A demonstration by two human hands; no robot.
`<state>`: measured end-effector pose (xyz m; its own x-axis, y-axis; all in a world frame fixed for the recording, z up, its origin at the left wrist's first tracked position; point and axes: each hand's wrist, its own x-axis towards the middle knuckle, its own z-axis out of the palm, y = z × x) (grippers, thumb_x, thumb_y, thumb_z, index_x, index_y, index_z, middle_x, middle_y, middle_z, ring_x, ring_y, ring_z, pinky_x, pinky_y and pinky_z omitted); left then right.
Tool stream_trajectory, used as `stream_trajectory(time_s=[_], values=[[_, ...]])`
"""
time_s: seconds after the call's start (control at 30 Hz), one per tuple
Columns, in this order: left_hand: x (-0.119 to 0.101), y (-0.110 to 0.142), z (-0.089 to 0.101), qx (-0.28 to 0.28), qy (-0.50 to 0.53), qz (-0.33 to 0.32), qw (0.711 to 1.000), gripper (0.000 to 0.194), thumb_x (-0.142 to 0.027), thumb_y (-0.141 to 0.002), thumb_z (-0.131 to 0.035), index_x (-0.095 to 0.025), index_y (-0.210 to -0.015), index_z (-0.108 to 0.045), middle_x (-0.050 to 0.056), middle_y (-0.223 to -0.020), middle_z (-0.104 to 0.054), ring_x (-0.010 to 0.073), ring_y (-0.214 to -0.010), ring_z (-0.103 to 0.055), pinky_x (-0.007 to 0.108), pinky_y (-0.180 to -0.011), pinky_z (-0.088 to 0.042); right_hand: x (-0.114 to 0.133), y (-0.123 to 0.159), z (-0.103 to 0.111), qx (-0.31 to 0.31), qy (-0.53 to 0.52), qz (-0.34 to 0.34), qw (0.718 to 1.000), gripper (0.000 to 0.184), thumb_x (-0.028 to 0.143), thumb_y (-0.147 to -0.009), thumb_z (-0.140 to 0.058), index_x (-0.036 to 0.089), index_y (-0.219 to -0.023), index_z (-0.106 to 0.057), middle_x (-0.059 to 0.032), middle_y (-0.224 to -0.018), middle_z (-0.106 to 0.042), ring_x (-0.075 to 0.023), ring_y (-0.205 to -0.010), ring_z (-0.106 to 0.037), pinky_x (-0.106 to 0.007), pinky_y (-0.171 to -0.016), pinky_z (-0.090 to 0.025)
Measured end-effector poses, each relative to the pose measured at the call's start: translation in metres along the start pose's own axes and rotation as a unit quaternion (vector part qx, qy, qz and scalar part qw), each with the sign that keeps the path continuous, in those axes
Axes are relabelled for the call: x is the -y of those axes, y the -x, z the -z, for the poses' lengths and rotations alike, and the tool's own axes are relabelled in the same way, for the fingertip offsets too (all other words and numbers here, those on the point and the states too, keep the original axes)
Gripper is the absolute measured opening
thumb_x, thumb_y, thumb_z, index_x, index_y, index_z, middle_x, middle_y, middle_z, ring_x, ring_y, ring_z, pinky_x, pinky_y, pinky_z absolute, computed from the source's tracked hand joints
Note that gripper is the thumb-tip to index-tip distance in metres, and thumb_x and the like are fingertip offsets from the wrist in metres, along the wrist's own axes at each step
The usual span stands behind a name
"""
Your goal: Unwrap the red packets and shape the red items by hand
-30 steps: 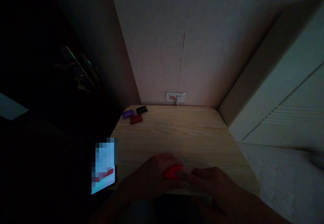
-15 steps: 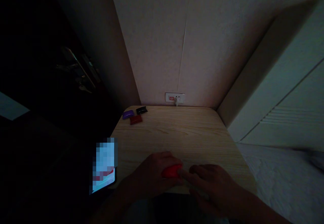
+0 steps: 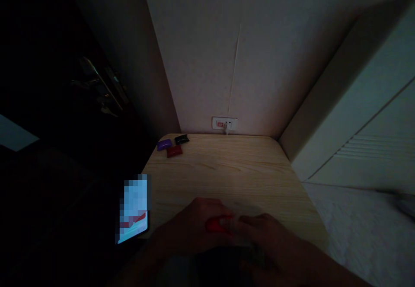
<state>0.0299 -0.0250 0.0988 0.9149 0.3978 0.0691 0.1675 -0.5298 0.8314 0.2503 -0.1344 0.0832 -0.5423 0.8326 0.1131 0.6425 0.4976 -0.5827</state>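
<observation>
A small, smooth bright red lump (image 3: 214, 224), perhaps modelling clay, sits just above the near edge of the wooden table (image 3: 233, 179). My left hand (image 3: 202, 222) is curled around it from the left, fingers on the far side and thumb on the near side. From the right, my right hand (image 3: 259, 231) reaches in with a fingertip pressed on the lump and its other fingers bent. Dim light and blur hide the exact grip of the right fingers.
At the table's far left corner lie a purple packet (image 3: 164, 145), a black packet (image 3: 182, 139) and a dark red packet (image 3: 174, 151). A lit phone (image 3: 136, 231) is by the left edge. A wall socket (image 3: 224, 123) with a plug is behind; a pale cabinet (image 3: 363, 122) stands right.
My right hand has moved slightly left, and its fingertip now lies further over the red lump. My left hand keeps its hold. The packets and phone stay in place.
</observation>
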Motion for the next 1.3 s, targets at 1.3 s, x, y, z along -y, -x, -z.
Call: stream_trajectory(time_s=[1.3], values=[[0.025, -0.006, -0.028, -0.162, -0.140, -0.056, 0.975, 0.079, -0.070, -0.085, -0.061, -0.018, -0.143, -0.053, 0.011, -0.110, -0.077, 0.0247, -0.101, -0.074, 0.035, -0.095, -0.057, 0.005, 0.003, -0.041, -0.181, -0.164, -0.138, 0.960, 0.052, 0.021, -0.095, -0.057, 0.020, -0.145, -0.043, 0.0036, -0.066, -0.066, -0.0125, -0.053, -0.060, -0.022, -0.051, -0.042]])
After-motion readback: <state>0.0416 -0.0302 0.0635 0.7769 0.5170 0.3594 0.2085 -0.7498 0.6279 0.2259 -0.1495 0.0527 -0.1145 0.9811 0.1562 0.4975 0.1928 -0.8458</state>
